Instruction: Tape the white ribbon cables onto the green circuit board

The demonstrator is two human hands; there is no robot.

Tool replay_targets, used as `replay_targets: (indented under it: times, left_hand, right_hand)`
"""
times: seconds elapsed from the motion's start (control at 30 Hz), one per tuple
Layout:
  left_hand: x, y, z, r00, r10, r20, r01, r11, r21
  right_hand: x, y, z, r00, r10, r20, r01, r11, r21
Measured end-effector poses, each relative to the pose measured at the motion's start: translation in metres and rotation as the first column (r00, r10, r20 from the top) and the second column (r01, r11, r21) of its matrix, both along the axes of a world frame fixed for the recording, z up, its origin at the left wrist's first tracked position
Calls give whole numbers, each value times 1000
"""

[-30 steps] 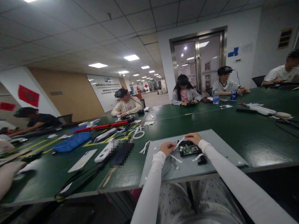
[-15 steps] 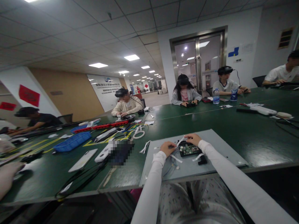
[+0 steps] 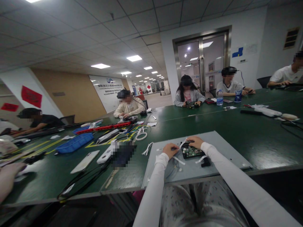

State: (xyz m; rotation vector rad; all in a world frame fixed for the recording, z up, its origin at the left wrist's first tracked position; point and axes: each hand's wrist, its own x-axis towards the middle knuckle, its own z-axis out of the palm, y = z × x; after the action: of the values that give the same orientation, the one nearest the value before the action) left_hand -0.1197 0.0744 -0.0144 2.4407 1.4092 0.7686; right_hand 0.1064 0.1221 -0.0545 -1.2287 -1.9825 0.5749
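A black-cased device with a green circuit board (image 3: 193,152) lies open on a grey board (image 3: 219,146) in front of me. A white flat strip (image 3: 183,143), like a ribbon cable, slants over the case's left corner. My left hand (image 3: 170,151) pinches its lower end beside the case. My right hand (image 3: 195,142) reaches over the back of the case, fingers closed at the strip's upper end and partly hiding the circuit board. Thin wires (image 3: 174,167) and another white strip (image 3: 179,160) lie left of the device. A small black part (image 3: 205,162) sits near its front right.
White strips (image 3: 147,148) lie left of the board. Beyond them are a white phone (image 3: 85,161), black cables (image 3: 88,179) and a blue tray (image 3: 74,143). Another person's hand (image 3: 9,179) is at the far left. Co-workers sit around the green table (image 3: 170,124).
The view shifts slightly. My hands and the white strip stay almost in place. The co-worker across the table has tilted the device in their hands.
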Motion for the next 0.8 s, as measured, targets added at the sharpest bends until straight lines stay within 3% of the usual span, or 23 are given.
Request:
replay_targets:
  times: [0.8]
  left_hand:
    - [1,-2,1,999,26,25,-26,1000,-15]
  right_hand:
    - [0,-5,6,1000,6,29,-6,1000,15]
